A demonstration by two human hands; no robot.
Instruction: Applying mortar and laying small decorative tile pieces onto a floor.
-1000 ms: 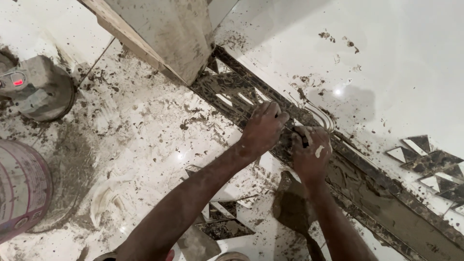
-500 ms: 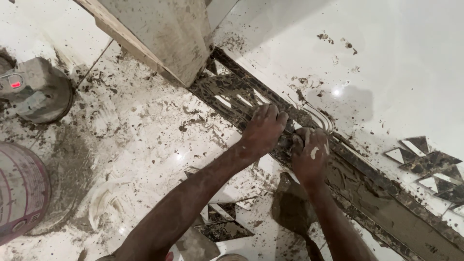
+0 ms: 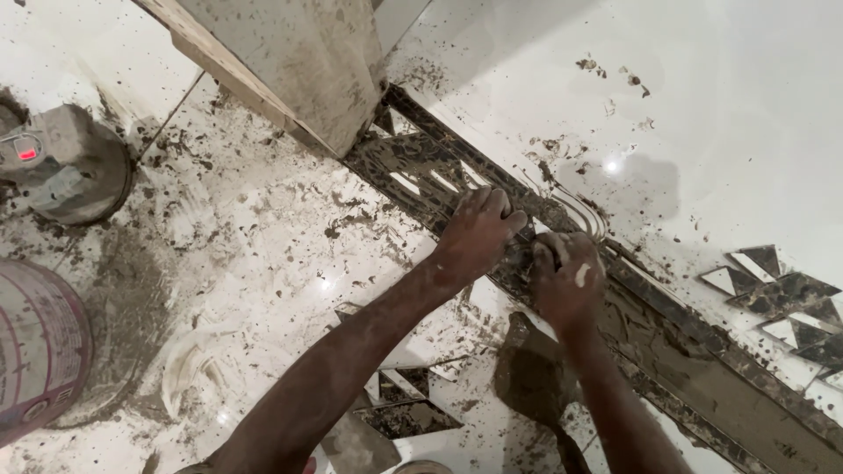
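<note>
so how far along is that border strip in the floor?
Done: patterned border pieces sit in the channel up by the door frame. In hand: left hand and right hand press on a piece mid-strip. Left: the channel beyond shows bare wet mortar; loose triangle pieces lie unset on the white tile, and the floor is smeared.

floor tiles (image 3: pixel 720 105): glossy white, smeared with gritty grey mortar | border strip (image 3: pixel 421 167): dark patterned tile, polished, mud-caked | mortar bed (image 3: pixel 746 395): wet, rough | trowel (image 3: pixel 527 377): metal, mortar-coated | bucket (image 3: pixel 35 351): smooth, dirty plastic
</note>
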